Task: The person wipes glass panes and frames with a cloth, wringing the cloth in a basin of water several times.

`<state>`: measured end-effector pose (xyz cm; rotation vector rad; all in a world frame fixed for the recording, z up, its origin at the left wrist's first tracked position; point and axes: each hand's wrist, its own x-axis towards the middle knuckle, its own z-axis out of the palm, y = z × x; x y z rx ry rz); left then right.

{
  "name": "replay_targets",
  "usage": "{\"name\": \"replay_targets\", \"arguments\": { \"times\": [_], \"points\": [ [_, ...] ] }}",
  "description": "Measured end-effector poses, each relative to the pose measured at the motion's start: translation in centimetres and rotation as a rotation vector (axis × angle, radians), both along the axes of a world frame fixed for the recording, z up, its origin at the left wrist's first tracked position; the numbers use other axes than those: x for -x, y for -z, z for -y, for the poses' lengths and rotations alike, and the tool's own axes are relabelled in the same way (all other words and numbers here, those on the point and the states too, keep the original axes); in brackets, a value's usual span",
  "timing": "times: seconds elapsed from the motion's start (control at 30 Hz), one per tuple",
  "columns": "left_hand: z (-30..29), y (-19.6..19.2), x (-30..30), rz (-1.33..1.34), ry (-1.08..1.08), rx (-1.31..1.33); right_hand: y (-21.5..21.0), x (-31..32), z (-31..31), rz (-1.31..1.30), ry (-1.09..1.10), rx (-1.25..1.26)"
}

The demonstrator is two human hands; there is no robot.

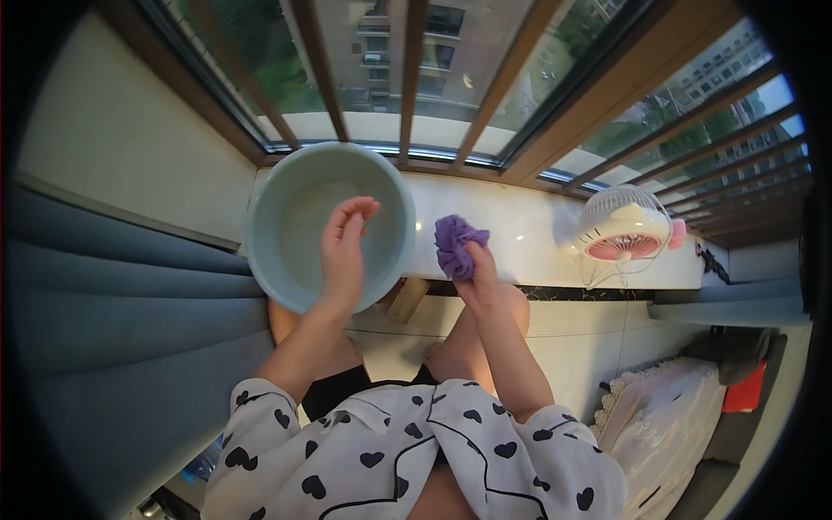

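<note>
From the head view we've got our right hand [479, 276] clenched around a bunched-up purple cloth [457, 243], held up in the air just in front of the white window ledge [529, 227] and right beside the pale green basin [260, 227] sitting at the ledge's left end. Our left hand [344, 247] is released, fingers loose, hovering over the basin's inside and holding nothing. The cloth looks soft, light and floppy, maybe damp though we can't tell, so pinching a fistful anywhere works. Wadded like that it's got no real long axis; the loose bulk pokes upward out of the fist.
</note>
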<state>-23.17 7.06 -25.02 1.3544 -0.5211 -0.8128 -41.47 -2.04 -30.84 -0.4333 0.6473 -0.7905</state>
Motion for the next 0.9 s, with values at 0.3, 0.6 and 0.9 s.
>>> {"name": "replay_targets", "arguments": {
  "times": [0.3,0.6,0.9],
  "points": [
    [-2.1,1.4,-6.6,-0.438,0.186,-0.148,-4.6,-11.9,-1.8,-0.070,-0.368,0.298],
    [-2.8,8.7,-12.9,0.987,0.243,-0.699,0.5,-14.7,-2.5,-1.037,-0.234,1.133],
    [-1.9,12.4,-12.3,1.056,0.734,-0.941,7.6,-18.8,-1.7,-1.453,-0.513,1.191]
  ]
}}
